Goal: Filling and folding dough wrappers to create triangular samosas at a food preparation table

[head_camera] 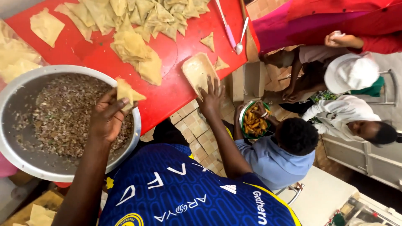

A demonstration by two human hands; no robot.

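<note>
- Head view, far left: some flat pastry sheets (19,62) lie at the left edge of the red table (167,90). More sit low in the left corner of the picture, off the table.
- A big metal bowl (25,159) hangs over the near edge of the table. It is full of brown chopped filling (63,113). Lots of filling is left, so I think much work is still to do.
- The left hand (108,118) is over the right side of the bowl. Its fingers are pinched shut on a folded pastry pocket (127,93). The pocket sticks up above the fingers, right over the filling. I cannot tell if any filling is in it yet.
- A large pile of cut pastry pieces (138,25) covers the far side of the table. These look flat and not filled.
- The right hand (210,99) is at the near right edge of the table. Its fingers are spread apart and rest on a small pale tray (197,71), not gripping it.
- A spoon (241,37) lies near the far right corner.
- Other people sit to the right, one with a green plate of food (253,121).
</note>
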